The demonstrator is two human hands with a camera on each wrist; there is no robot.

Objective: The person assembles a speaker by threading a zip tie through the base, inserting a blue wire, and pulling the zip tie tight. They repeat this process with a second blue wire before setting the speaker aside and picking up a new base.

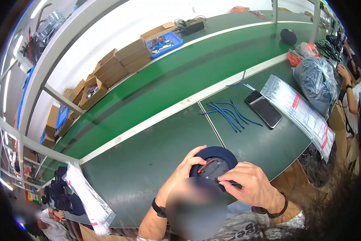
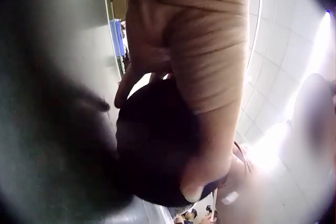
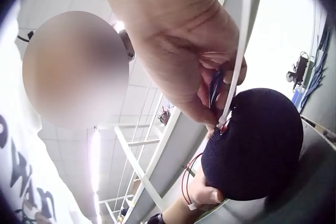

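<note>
A round navy fabric-covered piece (image 1: 222,152) is tilted toward the person, its hollow black inside and a red wire (image 1: 205,165) showing. My left hand (image 1: 179,173) grips it by the rim, thumb on one side and fingers round the other; in the left wrist view its dark outer face (image 2: 155,140) fills the grip. At the near edge my right hand (image 1: 253,186) pinches a white cable tie (image 3: 239,58), which sticks up past the fingers in the right wrist view. A dark cord (image 3: 215,88) lies within that hand. Thin wires with a white connector (image 3: 192,206) hang beside the piece.
Several blue cords (image 1: 230,116) and a phone (image 1: 263,109) lie on the green table, beside a bag of white strips (image 1: 295,108). Another such bag (image 1: 90,201) and dark caps (image 1: 66,197) are at left. Cartons (image 1: 112,66) and a blue tray (image 1: 164,44) line the far side.
</note>
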